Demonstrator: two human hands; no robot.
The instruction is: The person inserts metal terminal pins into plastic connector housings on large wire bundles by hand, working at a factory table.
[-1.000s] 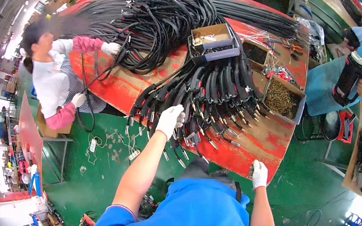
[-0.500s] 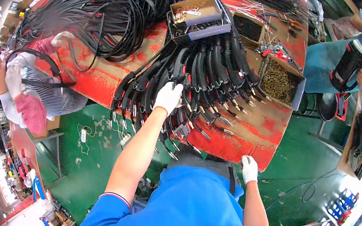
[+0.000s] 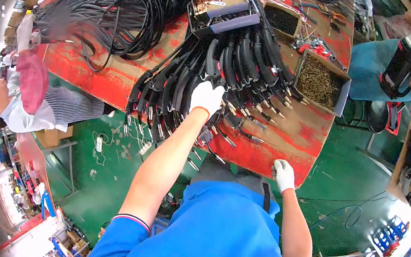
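Note:
A dense row of black welding torches (image 3: pixel 233 64) with curved handles and brass-tipped necks lies fanned out across the red worktable. My left hand (image 3: pixel 207 98), in a white glove, reaches into the middle of them, its fingers closed at one torch; their tips are partly hidden. My right hand (image 3: pixel 283 174), also gloved, is at the table's near right edge with curled fingers. Whether anything small is inside it cannot be made out.
Boxes of small parts (image 3: pixel 224 10) sit atop the torches; a box of brass pieces (image 3: pixel 320 81) stands to the right. Coiled black cables (image 3: pixel 127 12) cover the far left. Co-workers are at the left (image 3: pixel 32 88) and right (image 3: pixel 403 67). Pliers (image 3: pixel 332 12) lie at the back.
My left hand has shifted right and slightly up among the torches. My right hand has moved slightly up and left. The co-worker on the left has lowered a looped cable and extended an arm.

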